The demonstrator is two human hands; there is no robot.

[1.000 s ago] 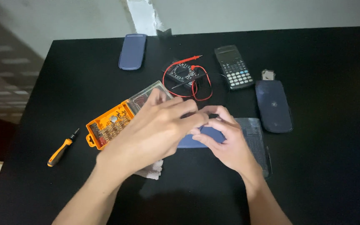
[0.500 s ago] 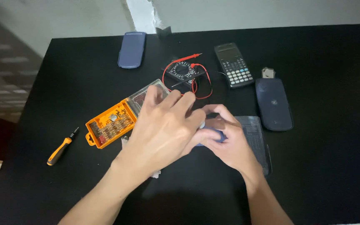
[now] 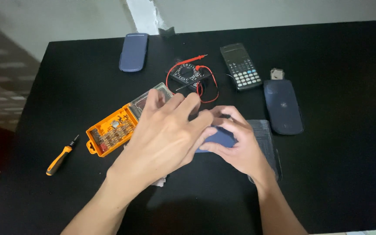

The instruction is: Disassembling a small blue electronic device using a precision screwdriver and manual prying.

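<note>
Both hands, left (image 3: 164, 135) and right (image 3: 236, 146), clamp one flat dark-blue device (image 3: 218, 138); two similar blue cases (image 3: 133, 51) (image 3: 283, 106) lie apart on the black desk (image 3: 336, 174).

Orange bit case (image 3: 112, 134) close left of hands, multimeter (image 3: 188, 74) just beyond, bare black table (image 3: 349, 174) right

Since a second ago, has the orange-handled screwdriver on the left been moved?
No. The screwdriver lies in the same spot left of the orange bit case, untouched by either hand.

The left hand (image 3: 164, 135) has slid slightly toward the right hand (image 3: 236, 141).
</note>
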